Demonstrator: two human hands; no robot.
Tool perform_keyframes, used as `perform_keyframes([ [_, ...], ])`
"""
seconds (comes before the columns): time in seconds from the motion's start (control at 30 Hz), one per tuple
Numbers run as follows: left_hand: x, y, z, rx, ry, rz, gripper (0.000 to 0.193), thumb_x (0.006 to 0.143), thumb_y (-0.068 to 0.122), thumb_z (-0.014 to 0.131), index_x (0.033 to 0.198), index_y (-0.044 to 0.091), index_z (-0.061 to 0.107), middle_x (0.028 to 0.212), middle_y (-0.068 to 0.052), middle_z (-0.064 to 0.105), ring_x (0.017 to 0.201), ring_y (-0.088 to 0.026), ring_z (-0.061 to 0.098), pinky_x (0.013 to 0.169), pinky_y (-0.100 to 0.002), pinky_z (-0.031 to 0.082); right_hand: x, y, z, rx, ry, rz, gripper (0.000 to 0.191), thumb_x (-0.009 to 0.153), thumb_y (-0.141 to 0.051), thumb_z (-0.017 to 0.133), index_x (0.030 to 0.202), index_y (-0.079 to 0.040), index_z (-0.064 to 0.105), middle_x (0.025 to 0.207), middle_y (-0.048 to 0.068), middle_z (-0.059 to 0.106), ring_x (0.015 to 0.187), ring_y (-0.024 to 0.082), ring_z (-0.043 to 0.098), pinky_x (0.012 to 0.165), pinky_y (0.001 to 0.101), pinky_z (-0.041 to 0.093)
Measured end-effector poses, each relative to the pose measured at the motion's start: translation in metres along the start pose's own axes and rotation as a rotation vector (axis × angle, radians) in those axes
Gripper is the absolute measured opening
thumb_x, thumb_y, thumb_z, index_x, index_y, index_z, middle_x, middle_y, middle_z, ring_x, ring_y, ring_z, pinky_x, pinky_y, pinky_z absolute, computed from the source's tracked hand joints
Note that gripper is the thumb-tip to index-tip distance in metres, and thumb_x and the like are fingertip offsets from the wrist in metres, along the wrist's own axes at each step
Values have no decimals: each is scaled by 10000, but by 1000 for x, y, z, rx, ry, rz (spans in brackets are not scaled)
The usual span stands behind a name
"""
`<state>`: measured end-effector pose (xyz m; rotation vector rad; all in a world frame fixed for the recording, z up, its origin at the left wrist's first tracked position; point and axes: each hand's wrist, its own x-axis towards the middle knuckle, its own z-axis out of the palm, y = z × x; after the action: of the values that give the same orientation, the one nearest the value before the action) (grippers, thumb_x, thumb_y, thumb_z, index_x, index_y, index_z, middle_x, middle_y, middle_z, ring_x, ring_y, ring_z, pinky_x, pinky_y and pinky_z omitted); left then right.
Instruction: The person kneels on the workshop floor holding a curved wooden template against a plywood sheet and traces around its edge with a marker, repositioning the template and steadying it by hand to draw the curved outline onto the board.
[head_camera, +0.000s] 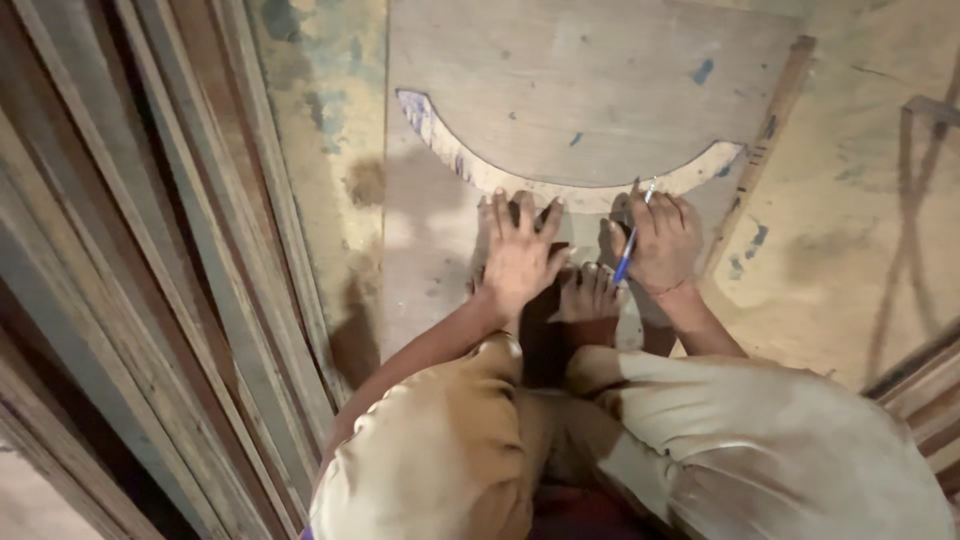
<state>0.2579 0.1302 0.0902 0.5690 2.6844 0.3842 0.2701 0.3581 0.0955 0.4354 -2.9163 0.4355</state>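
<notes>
Head view, centre frame: left hand (517, 255) spread flat, released, pressing a curved wooden template (560, 185) onto a plywood sheet (440, 250), right hand (658, 240) grasping a blue pen (628, 250) at the template's lower edge, bare foot (588, 295) between them.

The left hand (520, 255) covers part of the curved wooden template (560, 185) and the plywood sheet (440, 260) beneath. The pen (630, 245) tip is too small to read (its contact is unclear). The wooden strips (150, 300) run off the left edge.
</notes>
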Motion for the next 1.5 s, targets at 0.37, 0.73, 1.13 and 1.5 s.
perform_keyframes([
  [0.37, 17, 0, 8, 239, -89, 63, 622, 922, 261, 577, 1508, 90, 459, 1226, -347, 583, 1218, -683, 443, 1069, -763, 245, 56, -18, 21, 1051, -113, 449, 357, 1081, -243, 527, 1310, 31, 517, 1122, 108, 716, 1030, 189, 687, 907, 327, 543],
  [0.73, 28, -3, -10, 130, -218, 60, 819, 783, 483, 679, 1428, 2, 526, 1069, -321, 664, 1060, -470, 630, 1072, -753, 271, 260, -89, 131, 1035, -303, -21, 164, 970, -63, 739, 1112, 18, 757, 1087, 141, 777, 958, 187, 749, 853, 299, 593],
  [1.13, 25, -5, -32, 112, -211, 79, 959, 740, 551, 695, 1473, -19, 456, 1067, -301, 683, 1081, -444, 636, 1064, -765, 281, 274, -111, 162, 936, -250, -247, 71, 1021, -47, 696, 1076, -3, 701, 1036, 163, 744, 858, 278, 744, 747, 354, 581],
  [1.5, 25, -4, -14, 136, -160, 79, 837, 771, 429, 658, 1458, -19, 495, 1162, -333, 681, 1091, -478, 667, 1062, -766, 288, 236, -95, 132, 810, -76, -330, 72, 1005, -43, 696, 1071, -31, 671, 995, 166, 712, 889, 371, 692, 791, 447, 552],
])
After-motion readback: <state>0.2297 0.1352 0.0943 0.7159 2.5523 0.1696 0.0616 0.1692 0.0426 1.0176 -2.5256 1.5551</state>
